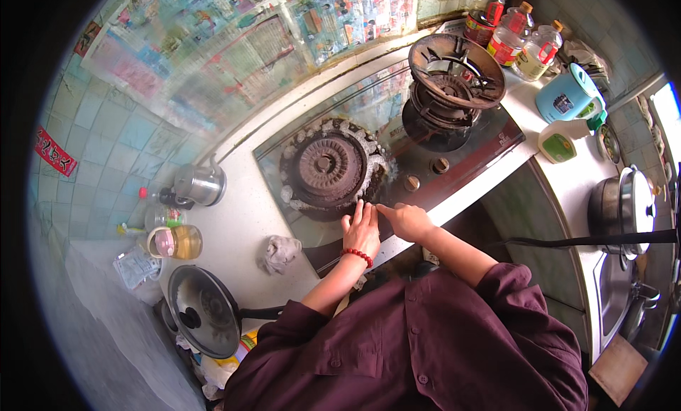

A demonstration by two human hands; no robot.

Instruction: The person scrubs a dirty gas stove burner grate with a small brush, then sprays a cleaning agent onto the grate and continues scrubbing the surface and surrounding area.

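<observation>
A gas cooktop (314,238) with a dark glass top lies before me. Its left burner (325,163) has no pan support on it, and a broken ring of greyish-white foam or residue (375,161) surrounds it. My left hand (363,229), with a red bead bracelet (357,255) at the wrist, reaches the glass at the burner's near edge, fingers stretched out and nothing visible in them. Close beside those fingertips is my right hand (410,222). Its index finger points left while the others curl under, so its palm is hidden. Two control knobs (412,184) sit just beyond it.
A rusty pan support (457,73) stands over the right burner. A crumpled grey cloth (281,254) lies on the left counter, near a lidded frying pan (205,310). Oil bottles (508,36), a blue jug (566,94), a detergent bottle (558,141) and a lidded pot (620,209) line the right.
</observation>
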